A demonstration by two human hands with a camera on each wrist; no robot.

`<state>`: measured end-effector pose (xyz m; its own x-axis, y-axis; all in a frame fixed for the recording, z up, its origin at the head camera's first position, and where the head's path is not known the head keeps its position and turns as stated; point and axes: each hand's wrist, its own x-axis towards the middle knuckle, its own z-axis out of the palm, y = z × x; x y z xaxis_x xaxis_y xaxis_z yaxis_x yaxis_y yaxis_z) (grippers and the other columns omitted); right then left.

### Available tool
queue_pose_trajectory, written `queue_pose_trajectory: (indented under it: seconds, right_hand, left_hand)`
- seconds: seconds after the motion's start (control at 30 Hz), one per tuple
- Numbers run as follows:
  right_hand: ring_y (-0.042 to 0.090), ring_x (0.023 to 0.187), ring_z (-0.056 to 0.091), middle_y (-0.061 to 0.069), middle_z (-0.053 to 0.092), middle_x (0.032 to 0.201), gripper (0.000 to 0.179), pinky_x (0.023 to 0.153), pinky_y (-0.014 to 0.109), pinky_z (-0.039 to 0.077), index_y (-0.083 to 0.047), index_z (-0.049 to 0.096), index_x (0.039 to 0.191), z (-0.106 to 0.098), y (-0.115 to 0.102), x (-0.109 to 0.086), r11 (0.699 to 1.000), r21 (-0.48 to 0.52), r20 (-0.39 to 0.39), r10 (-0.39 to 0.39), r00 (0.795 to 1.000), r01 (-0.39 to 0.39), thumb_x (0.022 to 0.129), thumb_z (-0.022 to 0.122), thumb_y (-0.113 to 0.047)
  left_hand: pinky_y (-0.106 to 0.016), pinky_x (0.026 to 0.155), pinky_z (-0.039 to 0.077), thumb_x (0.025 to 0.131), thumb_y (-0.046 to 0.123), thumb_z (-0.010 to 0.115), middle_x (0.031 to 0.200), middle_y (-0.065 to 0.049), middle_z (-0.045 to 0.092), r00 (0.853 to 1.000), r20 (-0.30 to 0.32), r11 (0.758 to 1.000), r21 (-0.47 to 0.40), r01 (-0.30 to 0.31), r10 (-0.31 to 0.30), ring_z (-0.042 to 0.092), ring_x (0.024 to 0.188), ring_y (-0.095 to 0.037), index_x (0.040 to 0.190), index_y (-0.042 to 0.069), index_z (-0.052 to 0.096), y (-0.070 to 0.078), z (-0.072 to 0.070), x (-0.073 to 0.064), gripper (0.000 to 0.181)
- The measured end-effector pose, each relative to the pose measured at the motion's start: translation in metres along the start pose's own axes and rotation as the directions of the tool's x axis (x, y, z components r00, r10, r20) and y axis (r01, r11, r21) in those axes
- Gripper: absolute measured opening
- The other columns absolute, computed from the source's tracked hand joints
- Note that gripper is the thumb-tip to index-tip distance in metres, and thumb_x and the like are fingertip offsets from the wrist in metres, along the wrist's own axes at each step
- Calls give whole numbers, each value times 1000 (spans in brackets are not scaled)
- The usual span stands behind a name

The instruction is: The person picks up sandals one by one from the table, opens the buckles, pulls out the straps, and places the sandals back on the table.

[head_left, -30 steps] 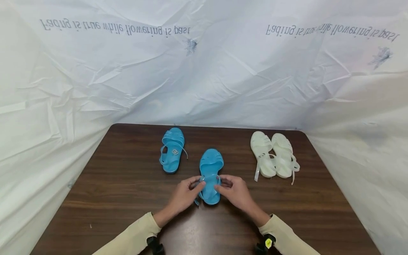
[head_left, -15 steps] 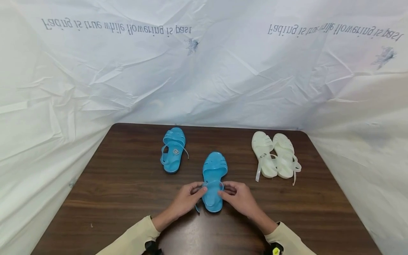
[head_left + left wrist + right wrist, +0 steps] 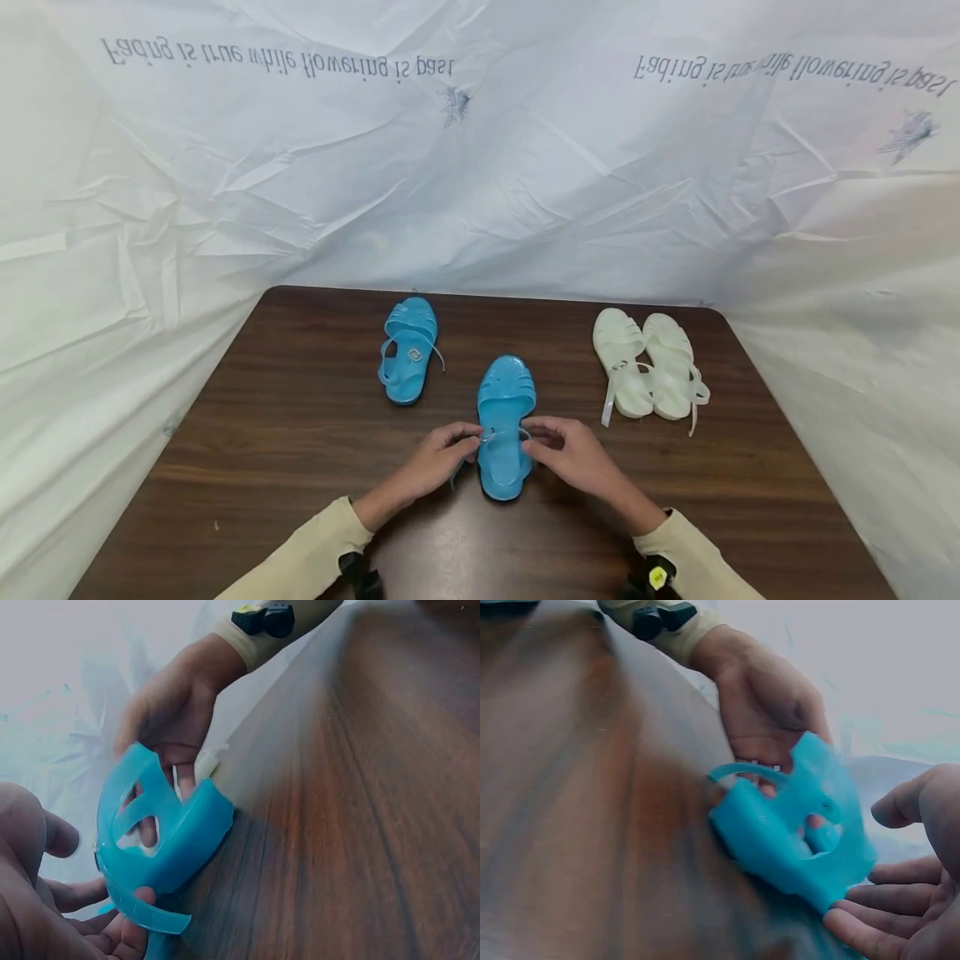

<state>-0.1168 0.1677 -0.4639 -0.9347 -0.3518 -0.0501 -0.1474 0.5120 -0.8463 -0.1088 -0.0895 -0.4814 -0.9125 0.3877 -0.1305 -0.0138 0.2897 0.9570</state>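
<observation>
A blue jelly sandal stands on the table in front of me, toe pointing away. My left hand is at its left side, by the buckle of the ankle strap; the strap's loose end sticks out on that side. Its thumb is apart from the sandal in the left wrist view, while a fingertip touches the strap. On the other side, my right hand has its fingertips right at the sandal's edge. In the right wrist view those fingers are extended and the thumb stands away from the heel.
A second blue sandal lies farther back on the left. Two white sandals lie side by side at the back right, straps loose. White printed sheeting hangs behind and beside the brown wooden table.
The near sandal has shifted slightly toward me and to the right. Both thumbs, over the strap a second ago, have drawn outward from the sandal. The other sandals have stayed put.
</observation>
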Motion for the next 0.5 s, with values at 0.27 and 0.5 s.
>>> queue_pose_trajectory:
  seconds: [0.27, 0.5]
  right_hand:
    - [13, 102, 70, -1, 74, 115, 30, 84, 33, 58, -10, 73, 123, -2, -15, 20, 978, -176, 46, -102, 994, 108, 101, 67, -30]
    - [8, 102, 68, -6, 74, 111, 32, 82, 30, 56, -14, 74, 122, 6, -17, 38, 959, -212, 164, -153, 974, 187, 101, 66, -36]
  left_hand:
    - [-31, 75, 53, 102, 16, 61, 118, -11, 67, 1000, 17, 1000, -9, 8, -8, 65, 92, -23, 129, 0, 63, -1, -6, 4, 32]
    - [-28, 71, 52, 102, 22, 64, 114, -10, 68, 1000, 28, 1000, 10, 12, -13, 63, 86, -17, 128, 1, 63, -1, -10, 3, 34]
